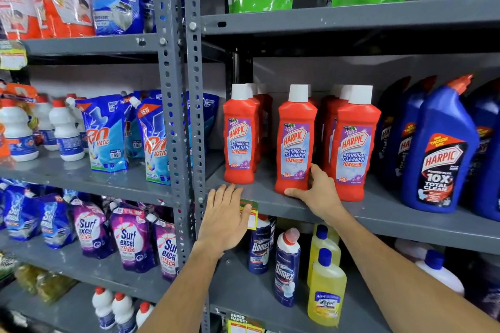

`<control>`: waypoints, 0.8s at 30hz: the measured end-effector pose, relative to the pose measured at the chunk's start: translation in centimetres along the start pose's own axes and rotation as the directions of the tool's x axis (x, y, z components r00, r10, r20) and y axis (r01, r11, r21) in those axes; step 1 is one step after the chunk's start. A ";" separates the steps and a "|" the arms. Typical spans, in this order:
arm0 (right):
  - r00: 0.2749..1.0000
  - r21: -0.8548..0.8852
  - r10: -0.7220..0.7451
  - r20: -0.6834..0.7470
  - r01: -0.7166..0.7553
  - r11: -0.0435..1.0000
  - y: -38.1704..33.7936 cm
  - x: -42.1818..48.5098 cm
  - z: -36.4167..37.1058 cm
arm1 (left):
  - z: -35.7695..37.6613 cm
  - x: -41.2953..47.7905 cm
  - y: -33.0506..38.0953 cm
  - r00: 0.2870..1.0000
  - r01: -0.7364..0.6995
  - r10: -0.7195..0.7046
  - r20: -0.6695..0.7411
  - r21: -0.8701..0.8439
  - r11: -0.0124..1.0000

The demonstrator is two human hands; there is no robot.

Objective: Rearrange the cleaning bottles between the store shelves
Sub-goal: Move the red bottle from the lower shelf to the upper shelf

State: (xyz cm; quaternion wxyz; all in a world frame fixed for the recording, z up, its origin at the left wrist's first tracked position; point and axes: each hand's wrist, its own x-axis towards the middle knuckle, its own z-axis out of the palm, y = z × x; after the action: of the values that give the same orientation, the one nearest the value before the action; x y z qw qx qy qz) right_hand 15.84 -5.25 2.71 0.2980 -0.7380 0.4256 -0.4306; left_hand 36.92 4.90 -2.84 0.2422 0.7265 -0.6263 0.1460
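Observation:
Red Harpic bathroom cleaner bottles with white caps stand in rows on the grey middle shelf (378, 213). My right hand (315, 192) grips the base of the middle front red bottle (295, 140), thumb in front, fingers round its right side. Another red bottle (239, 135) stands to its left and a third (353, 146) to its right. My left hand (226, 217) is flat with fingers apart, holding nothing, in front of the shelf edge just below the left red bottle.
Blue Harpic bottles (438, 151) fill the shelf's right end. A perforated grey upright (186, 105) divides the shelf bays. Rin pouches (105, 135) and white bottles sit to the left. Below stand Domex bottles (286, 267) and yellow bottles (326, 286).

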 end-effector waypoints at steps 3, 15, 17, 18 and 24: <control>1.000 -0.025 0.008 -0.013 -0.008 1.000 -0.2 0.1 0.4 | 0.0 0.0 0.0 1.000 -0.002 0.002 -0.003 -0.006 1.000; 1.000 -0.075 0.023 -0.006 -0.024 0.997 -0.5 -0.1 0.6 | 0.2 0.0 -0.1 1.000 -0.007 0.007 -0.009 -0.005 1.000; 1.000 -0.081 0.023 -0.008 -0.023 0.996 -0.4 -0.1 0.7 | 0.3 0.0 -0.2 1.000 -0.011 0.011 -0.012 -0.014 1.000; 1.000 -0.085 0.021 -0.014 -0.023 0.996 -0.4 -0.2 0.7 | 0.3 0.0 -0.2 1.000 -0.013 0.013 -0.012 -0.012 1.000; 0.991 -0.041 -0.062 -0.116 0.057 0.998 0.0 -0.8 0.8 | 0.2 -0.2 -0.3 0.999 -0.026 0.026 -0.034 0.002 1.000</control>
State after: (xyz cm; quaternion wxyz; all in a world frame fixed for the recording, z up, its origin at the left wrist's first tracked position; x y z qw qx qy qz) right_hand 16.32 -4.52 2.04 0.2457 -0.7294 0.4282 -0.4736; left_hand 37.15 4.93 -3.18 0.2505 0.7159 -0.6312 0.1622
